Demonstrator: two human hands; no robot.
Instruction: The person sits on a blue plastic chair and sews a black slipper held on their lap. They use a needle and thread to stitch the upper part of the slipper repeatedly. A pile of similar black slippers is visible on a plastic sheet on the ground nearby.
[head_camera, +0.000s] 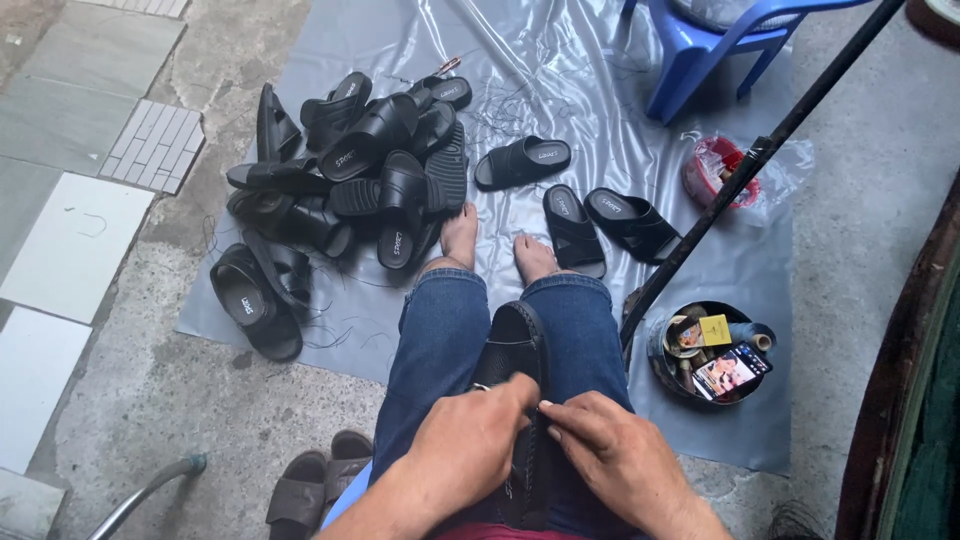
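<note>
We're holding a black sandal (512, 350) lengthwise on the lap, lower centre of frame, toe pointing up-frame betw. the knees. It's lying in the groove where the jeans (440, 320) meet, so the thighs are cradling it. Our left hand (470, 445) is curled over its near end, fingers closed & pinching at the edge; our right hand (610, 455) is meeting it from the other side, fingertips pressed to the same spot at the sandal's rim. Whether a needle or thread is betw. them is too small to tell.

Handling, as we're judging it: light, rubbery or faux-leather, sole bending some but not floppy, surface matte so not esp. slippery, not fragile. Best hold is probably across the sole edges w/ thumb on top, or thru the strap; the lap is doing the steadying.

Moving outward: our bare feet (495, 245) are resting on a grey plastic sheet (560, 60). A pile (350, 170) of like black sandals is sitting at upper left, three loose ones just beyond the toes. A round tin (660, 355) w/ a phone (732, 372) & bits is sitting at right, near a dark pole (760, 150) slanting across. A blue chair (700, 45) is standing at top, brown slippers (315, 485) at bottom left.
</note>
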